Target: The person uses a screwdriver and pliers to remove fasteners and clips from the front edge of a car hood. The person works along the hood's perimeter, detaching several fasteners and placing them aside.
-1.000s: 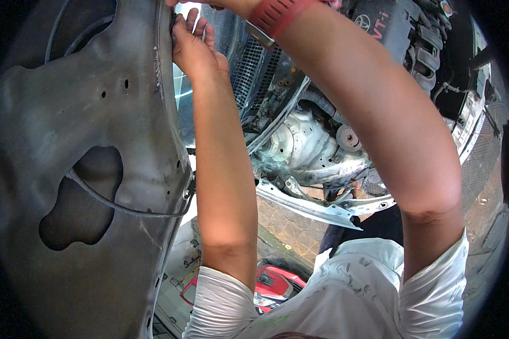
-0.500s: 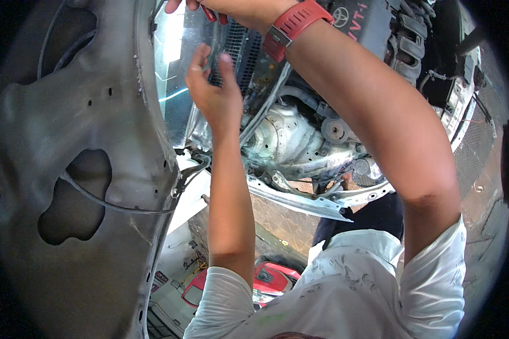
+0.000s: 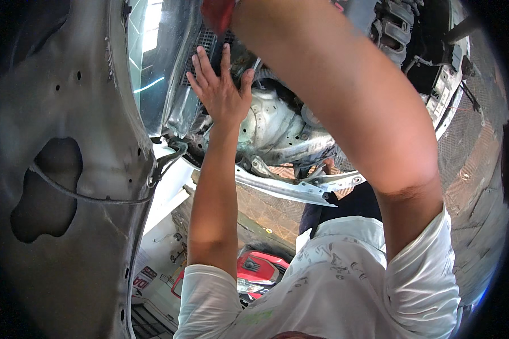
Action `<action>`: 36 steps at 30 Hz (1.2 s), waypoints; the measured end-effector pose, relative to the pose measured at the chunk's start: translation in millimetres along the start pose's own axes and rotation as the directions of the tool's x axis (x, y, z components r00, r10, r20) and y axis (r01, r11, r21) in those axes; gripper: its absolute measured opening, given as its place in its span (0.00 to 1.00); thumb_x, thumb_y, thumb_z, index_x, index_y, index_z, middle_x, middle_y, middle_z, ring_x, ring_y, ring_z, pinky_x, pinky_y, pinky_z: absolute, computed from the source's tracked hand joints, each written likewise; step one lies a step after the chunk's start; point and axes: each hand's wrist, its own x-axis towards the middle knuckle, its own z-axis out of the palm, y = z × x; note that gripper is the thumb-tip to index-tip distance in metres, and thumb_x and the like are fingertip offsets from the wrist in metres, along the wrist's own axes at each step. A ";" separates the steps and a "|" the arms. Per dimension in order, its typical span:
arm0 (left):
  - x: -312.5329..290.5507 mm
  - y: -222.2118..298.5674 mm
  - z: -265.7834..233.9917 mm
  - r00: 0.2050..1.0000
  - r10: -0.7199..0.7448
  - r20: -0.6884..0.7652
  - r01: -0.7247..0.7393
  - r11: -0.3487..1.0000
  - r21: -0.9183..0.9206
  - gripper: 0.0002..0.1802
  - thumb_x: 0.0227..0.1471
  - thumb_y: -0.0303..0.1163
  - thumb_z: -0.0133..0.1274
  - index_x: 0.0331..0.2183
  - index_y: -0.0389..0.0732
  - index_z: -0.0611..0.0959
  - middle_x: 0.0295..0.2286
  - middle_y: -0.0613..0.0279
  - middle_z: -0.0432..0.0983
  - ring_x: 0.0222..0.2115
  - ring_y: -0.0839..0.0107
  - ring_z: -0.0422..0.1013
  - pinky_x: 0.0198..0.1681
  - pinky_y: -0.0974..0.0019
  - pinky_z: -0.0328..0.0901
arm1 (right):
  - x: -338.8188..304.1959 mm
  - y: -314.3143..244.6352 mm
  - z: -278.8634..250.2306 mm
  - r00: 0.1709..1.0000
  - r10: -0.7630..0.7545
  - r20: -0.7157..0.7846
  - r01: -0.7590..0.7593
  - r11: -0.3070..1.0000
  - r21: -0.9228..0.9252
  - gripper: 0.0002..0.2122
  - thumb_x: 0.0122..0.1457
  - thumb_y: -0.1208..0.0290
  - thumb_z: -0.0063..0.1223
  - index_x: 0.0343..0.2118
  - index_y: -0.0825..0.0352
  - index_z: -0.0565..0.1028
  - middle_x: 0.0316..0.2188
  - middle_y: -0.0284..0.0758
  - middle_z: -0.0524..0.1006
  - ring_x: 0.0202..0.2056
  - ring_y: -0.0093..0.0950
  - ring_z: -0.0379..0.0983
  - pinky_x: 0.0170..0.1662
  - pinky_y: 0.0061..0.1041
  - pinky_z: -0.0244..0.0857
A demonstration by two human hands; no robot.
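Observation:
My left hand (image 3: pixel 220 93) is spread flat, fingers apart and holding nothing, its fingertips beside the black slatted cowl grille (image 3: pixel 207 38) at the base of the windshield (image 3: pixel 152 73). Whether the fingertips touch the grille I cannot tell. My right forearm (image 3: pixel 328 79) crosses the engine bay to the upper edge, where a red watch band (image 3: pixel 218 12) shows on the wrist, blurred. Beyond the wrist my right hand lies outside the picture. Below the forearm is the pale metal strut tower (image 3: pixel 266 121).
The raised grey hood (image 3: pixel 102 113), with cut-out holes and a thin hose (image 3: pixel 90 199), fills the left side. A bare fender rail (image 3: pixel 283 189) runs along the bay's near side. An engine (image 3: pixel 393 34) sits upper right. A red vehicle (image 3: pixel 260 268) stands on the floor behind.
My left hand has turned and spread its fingers, back of the hand up. My right hand, earlier partly visible with something red in it, has gone up out of view.

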 end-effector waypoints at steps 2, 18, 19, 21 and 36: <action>-0.6 0.2 -0.1 1.000 0.004 0.019 -0.005 1.000 0.025 0.42 0.67 0.71 0.35 0.71 0.59 0.68 0.73 0.40 0.41 0.73 0.39 0.41 0.73 0.32 0.34 | -11.1 -39.8 -25.1 0.981 0.169 0.092 -0.180 0.975 0.129 0.17 0.62 0.69 0.56 0.46 0.81 0.74 0.28 0.42 0.81 0.25 0.30 0.78 0.26 0.29 0.69; -7.6 -12.4 11.7 0.996 0.073 0.052 -0.081 0.983 0.167 0.45 0.65 0.68 0.42 0.72 0.52 0.63 0.73 0.38 0.39 0.73 0.41 0.40 0.72 0.34 0.39 | -144.3 129.0 -78.5 0.894 -0.404 0.193 0.410 0.567 -0.715 0.18 0.50 0.83 0.61 0.46 0.64 0.75 0.50 0.45 0.70 0.51 0.51 0.74 0.53 0.40 0.73; -4.3 -14.1 7.9 0.996 0.077 0.046 -0.084 0.981 0.176 0.46 0.64 0.67 0.43 0.72 0.49 0.63 0.72 0.38 0.40 0.73 0.41 0.40 0.72 0.33 0.39 | -135.1 134.5 -71.6 0.875 -0.446 0.190 0.434 0.546 -0.717 0.18 0.50 0.83 0.60 0.45 0.64 0.75 0.50 0.45 0.69 0.51 0.51 0.74 0.53 0.40 0.73; 0.8 -13.6 11.2 0.992 0.124 -0.001 -0.123 0.990 0.067 0.49 0.60 0.63 0.53 0.70 0.43 0.63 0.72 0.37 0.40 0.73 0.41 0.40 0.71 0.33 0.40 | -121.5 144.9 -62.3 0.819 -0.564 0.108 0.461 0.534 -0.709 0.17 0.51 0.82 0.60 0.45 0.64 0.75 0.51 0.48 0.68 0.50 0.54 0.74 0.52 0.43 0.73; -4.0 -35.1 7.4 0.972 0.208 0.112 -0.182 0.961 -0.209 0.56 0.52 0.50 0.65 0.72 0.43 0.55 0.71 0.44 0.46 0.73 0.51 0.41 0.71 0.40 0.36 | -106.6 179.7 -9.8 0.846 -0.470 -0.250 0.267 0.781 -0.565 0.13 0.55 0.74 0.63 0.41 0.69 0.73 0.54 0.44 0.64 0.36 0.41 0.76 0.45 0.40 0.74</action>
